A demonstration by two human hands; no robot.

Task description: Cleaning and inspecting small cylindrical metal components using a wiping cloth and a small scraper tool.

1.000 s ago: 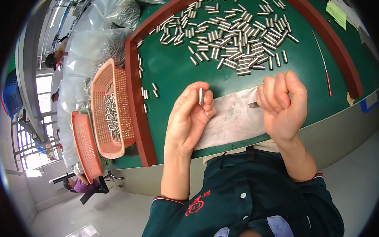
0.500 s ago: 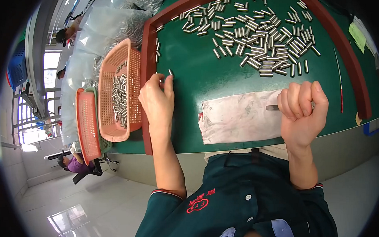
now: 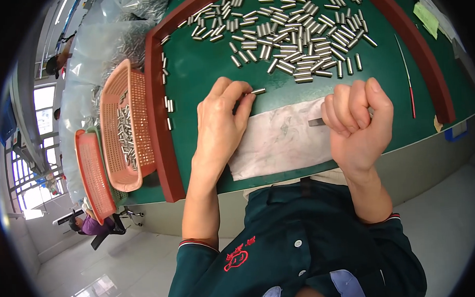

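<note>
My left hand [image 3: 221,130] is over the green tabletop, thumb and forefinger pinched on one end of a short shiny metal pin [image 3: 259,90]. Its palm side lies beside the left end of a stained whitish cloth [image 3: 282,141]. My right hand [image 3: 358,123] is curled into a fist above the cloth's right end. From that fist sticks out the flat end of a metal tool [image 3: 316,122]; the rest is hidden by the fingers. Beyond both hands, many loose metal pins [image 3: 297,47] lie scattered in a heap.
Dark red rails [image 3: 161,125] border the green table [image 3: 198,66], with several pins along the left one. Outside it stand a peach basket [image 3: 142,120] of pins, a red basket [image 3: 94,174] and clear bags [image 3: 93,54]. A thin red-handled tool [image 3: 411,92] lies right. Another person [image 3: 88,224] sits far left.
My left hand has moved right, away from the left rail, and now holds a pin by the cloth. Pins beside the rail are uncovered. My right fist keeps its grip; the view has shifted.
</note>
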